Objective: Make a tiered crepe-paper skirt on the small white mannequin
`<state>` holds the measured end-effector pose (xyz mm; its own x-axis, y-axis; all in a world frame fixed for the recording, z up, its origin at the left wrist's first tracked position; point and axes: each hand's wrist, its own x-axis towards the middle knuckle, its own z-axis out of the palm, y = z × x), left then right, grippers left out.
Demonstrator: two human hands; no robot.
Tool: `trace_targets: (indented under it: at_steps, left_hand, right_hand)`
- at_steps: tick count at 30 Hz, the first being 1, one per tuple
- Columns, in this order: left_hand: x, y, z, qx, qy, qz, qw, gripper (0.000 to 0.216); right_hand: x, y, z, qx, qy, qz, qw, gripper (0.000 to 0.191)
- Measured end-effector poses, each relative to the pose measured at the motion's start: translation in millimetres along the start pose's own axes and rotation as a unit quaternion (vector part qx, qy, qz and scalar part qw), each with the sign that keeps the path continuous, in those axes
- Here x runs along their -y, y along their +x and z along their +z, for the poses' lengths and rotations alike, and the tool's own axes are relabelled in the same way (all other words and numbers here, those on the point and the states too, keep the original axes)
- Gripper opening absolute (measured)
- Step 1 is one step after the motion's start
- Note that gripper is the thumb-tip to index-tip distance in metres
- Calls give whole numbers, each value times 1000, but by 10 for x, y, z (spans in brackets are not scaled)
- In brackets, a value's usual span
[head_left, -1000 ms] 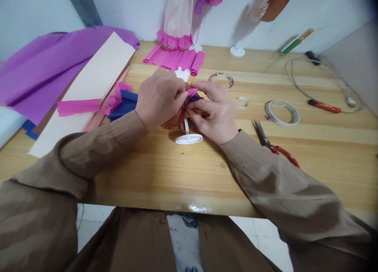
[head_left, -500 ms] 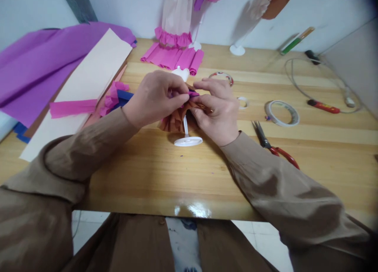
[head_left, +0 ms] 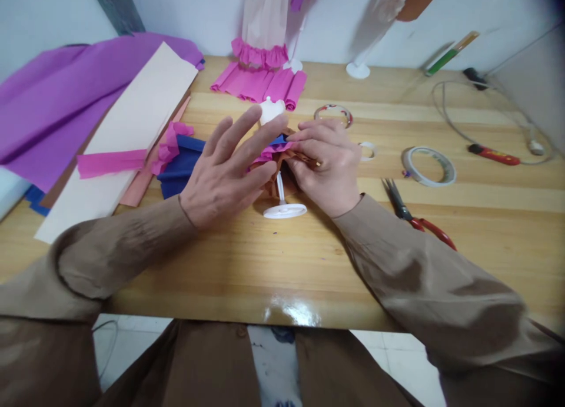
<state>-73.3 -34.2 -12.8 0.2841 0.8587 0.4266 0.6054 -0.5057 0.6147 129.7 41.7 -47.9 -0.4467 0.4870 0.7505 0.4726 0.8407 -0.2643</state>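
A small white dress-form stand (head_left: 285, 209) rests on the wooden table (head_left: 309, 265), wearing a ruffled brown crepe-paper skirt (head_left: 295, 155) with pink and blue paper at the waist. My right hand (head_left: 329, 165) pinches the paper against the stand's right side. My left hand (head_left: 227, 168) hovers just left of the stand with fingers spread; only its fingertips touch the pink paper. The white torso top (head_left: 271, 109) shows above my fingers.
Purple (head_left: 57, 101), cream (head_left: 128, 124), pink (head_left: 110, 161) and blue (head_left: 179, 171) paper sheets lie at left. Folded pink crepe (head_left: 258, 86) sits at the back. Tape rolls (head_left: 428, 166), red-handled scissors (head_left: 415, 215), a red tool (head_left: 493, 155) and a cable (head_left: 485, 130) are at right.
My left hand has let go of the paper and spread its fingers open, sliding slightly left. My right hand keeps its pinch on the skirt.
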Motion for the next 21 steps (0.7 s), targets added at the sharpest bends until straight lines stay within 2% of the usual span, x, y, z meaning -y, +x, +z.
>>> trace_targets:
  at_steps: [3, 5, 8, 11, 15, 18, 21]
  left_hand:
    - [38, 3, 93, 2, 11, 18, 1000, 20]
    - [80, -17, 146, -14, 9, 28, 999, 22]
    - [137, -58, 217, -54, 26, 12, 998, 12]
    - [166, -85, 266, -57, 125, 6, 990, 8]
    - [195, -107, 281, -30, 264, 51, 963, 13]
    - [211, -126, 277, -20, 292, 65, 954, 17]
    - [221, -154, 268, -34, 302, 45, 951, 29]
  right_hand:
    - [-8, 6, 7, -26, 1, -37, 999, 11]
    - [-16, 9, 12, -27, -9, -34, 999, 12]
    - [-26, 9, 21, -27, -9, -35, 999, 14]
    - [-27, 4, 35, -39, -1, -48, 998, 13]
    - [-16, 1, 50, -40, 10, -38, 998, 15]
    - [-18, 4, 50, -35, 7, -33, 999, 17]
    - [-21, 8, 36, -13, 9, -23, 1000, 15]
